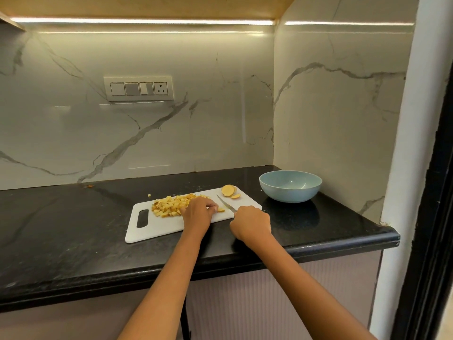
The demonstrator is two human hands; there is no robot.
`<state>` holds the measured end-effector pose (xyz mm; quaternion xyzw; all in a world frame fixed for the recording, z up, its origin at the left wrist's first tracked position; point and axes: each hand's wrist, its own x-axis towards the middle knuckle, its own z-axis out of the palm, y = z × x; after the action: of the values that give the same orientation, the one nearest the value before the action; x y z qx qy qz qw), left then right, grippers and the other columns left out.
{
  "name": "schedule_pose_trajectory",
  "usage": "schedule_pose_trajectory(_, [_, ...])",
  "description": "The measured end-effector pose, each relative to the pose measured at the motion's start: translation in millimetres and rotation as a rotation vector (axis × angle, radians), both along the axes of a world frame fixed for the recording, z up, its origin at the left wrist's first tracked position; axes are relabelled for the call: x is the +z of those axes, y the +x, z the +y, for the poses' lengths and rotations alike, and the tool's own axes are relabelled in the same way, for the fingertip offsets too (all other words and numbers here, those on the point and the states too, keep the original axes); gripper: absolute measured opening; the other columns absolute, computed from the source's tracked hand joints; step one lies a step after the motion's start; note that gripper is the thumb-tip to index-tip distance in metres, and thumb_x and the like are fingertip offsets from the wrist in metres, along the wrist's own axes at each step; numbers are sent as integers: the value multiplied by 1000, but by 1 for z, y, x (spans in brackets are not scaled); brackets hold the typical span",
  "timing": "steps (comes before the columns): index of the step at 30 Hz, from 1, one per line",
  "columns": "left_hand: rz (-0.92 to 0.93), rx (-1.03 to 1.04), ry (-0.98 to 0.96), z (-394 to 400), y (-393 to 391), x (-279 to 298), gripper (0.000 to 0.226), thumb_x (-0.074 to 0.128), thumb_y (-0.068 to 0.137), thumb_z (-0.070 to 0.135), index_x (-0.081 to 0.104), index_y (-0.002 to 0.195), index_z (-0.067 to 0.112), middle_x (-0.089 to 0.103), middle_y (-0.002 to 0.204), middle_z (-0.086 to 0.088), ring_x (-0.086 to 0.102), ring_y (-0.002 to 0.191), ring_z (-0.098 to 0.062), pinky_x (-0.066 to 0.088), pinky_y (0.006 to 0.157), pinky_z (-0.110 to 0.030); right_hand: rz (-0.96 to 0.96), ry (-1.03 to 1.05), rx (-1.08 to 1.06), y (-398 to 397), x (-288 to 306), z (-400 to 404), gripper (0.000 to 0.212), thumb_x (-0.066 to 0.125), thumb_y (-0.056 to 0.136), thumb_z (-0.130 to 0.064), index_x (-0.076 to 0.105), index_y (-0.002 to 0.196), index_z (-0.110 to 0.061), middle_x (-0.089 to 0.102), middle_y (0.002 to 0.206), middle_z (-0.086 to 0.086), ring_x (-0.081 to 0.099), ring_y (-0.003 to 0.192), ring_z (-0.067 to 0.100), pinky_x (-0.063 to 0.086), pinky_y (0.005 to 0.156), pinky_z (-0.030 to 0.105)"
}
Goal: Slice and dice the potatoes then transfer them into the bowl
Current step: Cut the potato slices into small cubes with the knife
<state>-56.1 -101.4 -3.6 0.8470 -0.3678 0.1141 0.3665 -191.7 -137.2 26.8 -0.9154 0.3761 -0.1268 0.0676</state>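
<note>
Nearest us, our two forearms are reaching out over the black bench [73,231] toward the white cutting board [159,229]. Our right hand [251,223] is curling tight around the handle of a knife [225,203], whose blade is pointing toward eleven o'clock across the board. Our left hand [198,212] is resting on the board with fingers bent down over a small potato piece [220,209]; the two hands are sitting close together but not touching.

At nine o'clock from the left hand, we are looking at a heap of diced potato [169,204], and one stray cube [149,195] is lying off the board on the bench. At one o'clock, potato slices [230,191] are waiting near the board's far corner. At two o'clock the blue bowl [290,186] is standing apart from the board, and it appears empty.

We are judging the main hazard to be the left fingertips, which are lying just beside the blade: a small, slippery piece could shift and bring the edge onto them. Cubes could also scatter off the board's edge, and the gap to the bowl could cost us pieces during transfer.
</note>
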Motion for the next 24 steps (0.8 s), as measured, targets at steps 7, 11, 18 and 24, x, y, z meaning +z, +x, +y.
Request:
schedule_pose_trajectory(7, [-22,37,25,0,2,0,12,64,85,26,73,92,22,69,104,5,55,101,-16,30,88,-37,3,54,32,-5,1,4,31,41,96,-27,55,117,-9,61,113,8,58,100,21,39,73,26])
schedule_pose_trajectory(11, [-23,24,55,0,1,2,12,64,86,27,73,92,24,68,103,6,54,101,-15,28,88,-37,10,57,32,-3,2,5,30,41,96,-26,55,117,-9,61,113,8,58,101,21,39,74,26])
schedule_pose_trajectory(18, [-88,56,132,1,-5,10,14,60,87,23,74,85,22,68,101,6,52,105,-17,18,81,-33,77,15,62,16,4,7,27,43,97,-20,55,118,-8,60,117,9,58,105,21,43,81,26])
schedule_pose_trajectory(24, [-132,70,101,-1,-4,8,13,60,86,25,73,83,24,68,98,8,52,103,-16,20,79,-34,81,-152,47,11,-8,3,28,43,97,-21,56,118,-9,59,114,8,58,102,21,38,72,26])
